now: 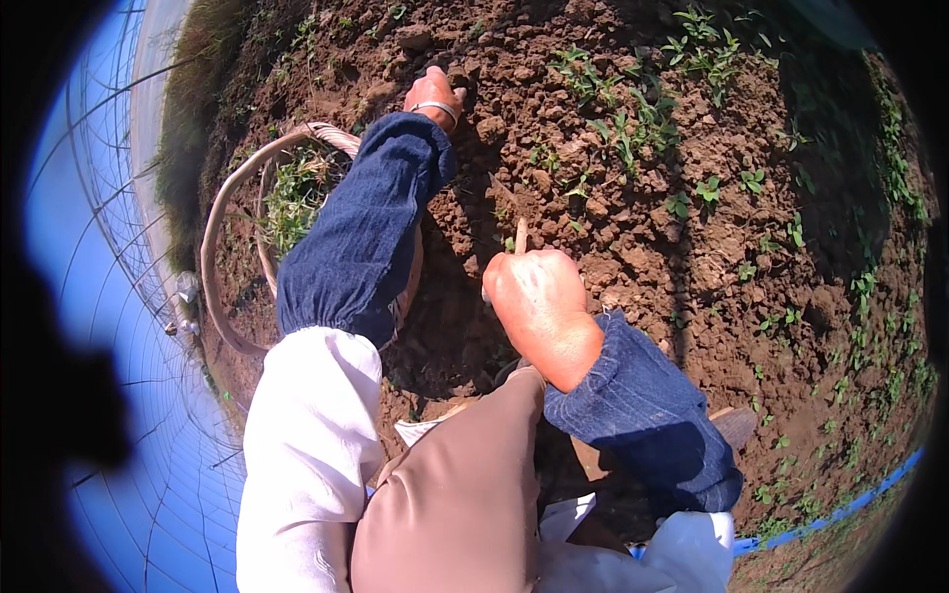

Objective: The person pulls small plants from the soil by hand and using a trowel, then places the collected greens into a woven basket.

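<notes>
My right hand [539, 301] is closed in a fist round the wooden handle [522, 237] of a small hand tool. Its head looks like a soil-coloured blade [506, 198] against the clods, hard to tell from the dirt. Farther forward and to the left, my left hand [435, 94] reaches down to the brown soil [474, 212], a band round its wrist. Its fingers look curled; what they hold, if anything, is hidden. Blue denim sleeve covers [361, 227] reach over both forearms.
Beside my left forearm stands a basket with a hooped handle [211, 237], holding pulled green weeds [297, 193]. Small green plants [633, 124] grow ahead and to the right. A blue hose-like line [840, 512] runs at lower right. Wire-framed sheeting [148, 395] rises at left.
</notes>
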`<action>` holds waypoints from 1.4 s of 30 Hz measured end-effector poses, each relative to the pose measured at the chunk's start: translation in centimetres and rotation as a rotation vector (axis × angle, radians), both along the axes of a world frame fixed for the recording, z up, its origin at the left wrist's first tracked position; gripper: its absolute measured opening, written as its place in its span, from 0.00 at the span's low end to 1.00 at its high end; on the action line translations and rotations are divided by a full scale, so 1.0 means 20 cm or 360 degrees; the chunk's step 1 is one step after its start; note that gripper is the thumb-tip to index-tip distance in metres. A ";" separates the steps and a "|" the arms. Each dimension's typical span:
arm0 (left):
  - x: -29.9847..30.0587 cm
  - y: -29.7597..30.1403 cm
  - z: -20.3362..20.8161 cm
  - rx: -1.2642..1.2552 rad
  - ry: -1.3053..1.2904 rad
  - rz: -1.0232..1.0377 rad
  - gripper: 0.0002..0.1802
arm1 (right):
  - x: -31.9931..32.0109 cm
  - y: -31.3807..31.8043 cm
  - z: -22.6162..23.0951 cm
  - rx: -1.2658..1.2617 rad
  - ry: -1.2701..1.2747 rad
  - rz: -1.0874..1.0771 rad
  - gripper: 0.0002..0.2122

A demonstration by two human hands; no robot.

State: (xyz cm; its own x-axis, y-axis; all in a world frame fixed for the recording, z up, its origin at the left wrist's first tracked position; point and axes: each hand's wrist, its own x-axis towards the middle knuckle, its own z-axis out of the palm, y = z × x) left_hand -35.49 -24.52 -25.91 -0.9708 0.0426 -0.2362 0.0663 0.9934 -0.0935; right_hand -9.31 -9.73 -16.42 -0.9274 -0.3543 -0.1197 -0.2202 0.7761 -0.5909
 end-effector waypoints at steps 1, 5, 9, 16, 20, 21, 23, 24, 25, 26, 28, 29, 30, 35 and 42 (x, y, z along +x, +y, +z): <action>-0.01 0.00 -0.02 0.0039 0.0024 0.0055 0.24 | 0.00 0.01 -0.02 -0.0025 0.0009 -0.0014 0.02; -0.05 -0.07 -0.09 0.0143 0.0204 0.0074 0.24 | 0.01 0.10 -0.05 -0.0225 0.0036 -0.0128 0.03; -0.03 -0.03 -0.08 0.0277 0.0172 -0.0013 0.28 | 0.08 0.20 0.04 -0.0314 -0.0097 -0.0242 0.05; -0.09 -0.05 -0.15 0.0177 0.0226 -0.0062 0.18 | 0.26 0.37 0.15 -0.0371 -0.0416 -0.0387 0.11; -0.14 -0.13 -0.11 0.0045 0.0091 0.0017 0.19 | 0.35 0.49 0.17 -0.0259 -0.0465 -0.0602 0.14; -0.13 -0.13 -0.09 0.0026 0.0048 0.0030 0.19 | 0.35 0.52 0.18 -0.0232 -0.0471 -0.0670 0.13; -0.09 -0.13 -0.07 0.0134 0.0184 -0.0087 0.17 | 0.35 0.57 0.19 -0.0276 -0.0387 -0.0793 0.13; -0.05 -0.08 -0.05 0.0299 0.0294 -0.0204 0.15 | 0.35 0.58 0.19 -0.0212 -0.0382 -0.0841 0.12; 0.01 -0.01 -0.03 0.0462 0.0400 -0.0331 0.14 | 0.36 0.60 0.17 -0.0081 -0.0314 -0.0846 0.07; 0.10 0.13 0.04 0.0572 0.0220 -0.0345 0.11 | 0.35 0.62 0.14 -0.0037 -0.0367 -0.0886 0.09; 0.29 0.29 0.14 0.0825 0.0020 -0.0547 0.07 | 0.33 0.63 0.12 -0.0058 -0.0356 -0.0919 0.12; 0.36 0.36 0.07 0.1019 -0.0038 -0.0753 0.06 | 0.32 0.64 0.10 -0.0041 -0.0340 -0.0918 0.11; 0.41 0.38 0.11 0.1096 -0.0063 -0.0816 0.06 | 0.30 0.63 0.13 -0.0084 -0.0295 -0.0882 0.11; 0.60 0.51 0.02 0.0763 0.0011 -0.0971 0.15 | 0.23 0.62 0.14 -0.0143 -0.0309 -0.0725 0.09; 0.61 0.59 -0.10 0.0736 0.0058 -0.0949 0.12 | 0.11 0.63 0.12 -0.0196 -0.0473 -0.0698 0.05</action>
State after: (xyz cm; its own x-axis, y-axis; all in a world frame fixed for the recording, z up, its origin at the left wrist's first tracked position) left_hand -23.20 -12.73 -28.01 -0.7590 0.6501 -0.0350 0.6098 0.7287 0.3116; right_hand -7.09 2.77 -14.12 -0.9240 0.0302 -0.3812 0.2989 0.6790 -0.6706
